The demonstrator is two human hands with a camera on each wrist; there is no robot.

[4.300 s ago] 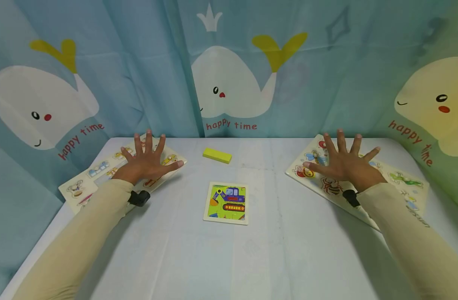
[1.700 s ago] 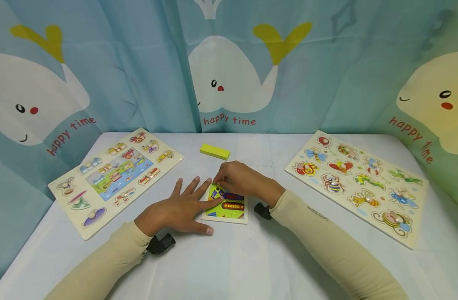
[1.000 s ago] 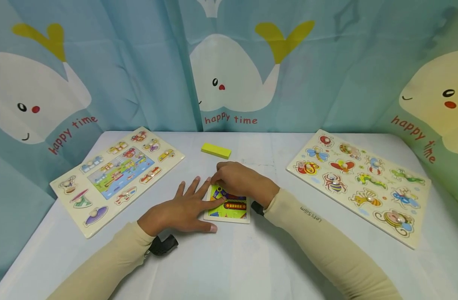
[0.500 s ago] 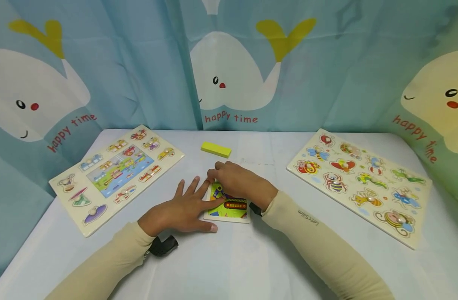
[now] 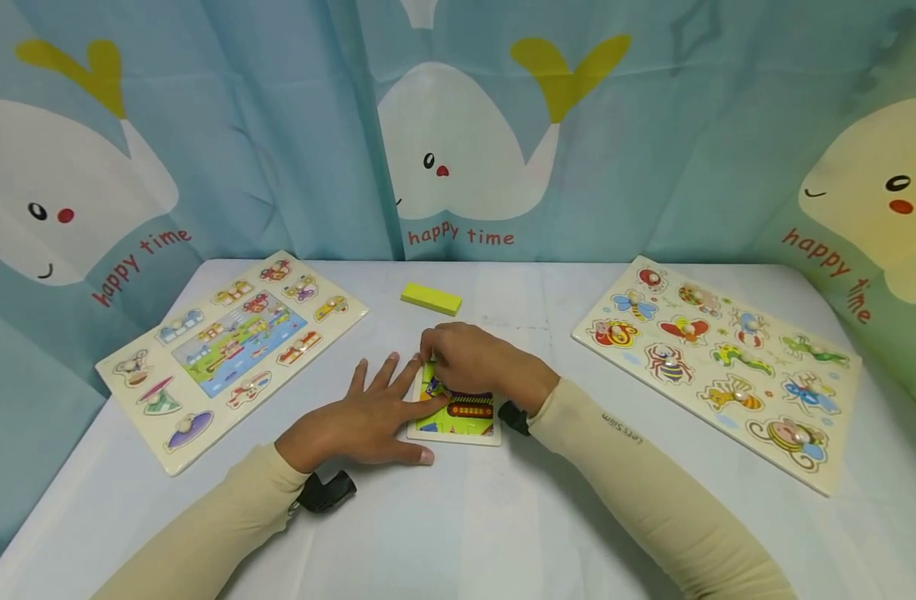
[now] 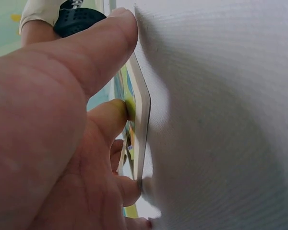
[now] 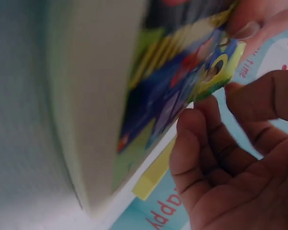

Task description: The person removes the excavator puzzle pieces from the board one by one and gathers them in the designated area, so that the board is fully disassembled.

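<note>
A small square jigsaw puzzle (image 5: 468, 423) with an excavator picture lies mid-table in its pale frame. My left hand (image 5: 360, 429) spreads over its left side. Its index finger reaches onto the picture, and the thumb lies on the cloth below. At the top edge my right hand (image 5: 468, 358) bends over the puzzle with curled fingers, hiding the upper part. In the right wrist view its thumb and fingertips pinch the edge of a puzzle piece (image 7: 218, 74) with a yellow ring, which tilts up from the picture. A left fingertip presses close beside that piece.
A yellow block (image 5: 431, 298) lies behind the puzzle. A knobbed vehicle puzzle board (image 5: 225, 392) is on the left, and an insect puzzle board (image 5: 698, 358) on the right. A blue whale-print curtain (image 5: 292, 167) hangs along the table's back and sides.
Both hands have come in from over the side boards to the small puzzle. The left has since stayed put. The right fingers worked at the top left corner, where a piece now tilts up.
</note>
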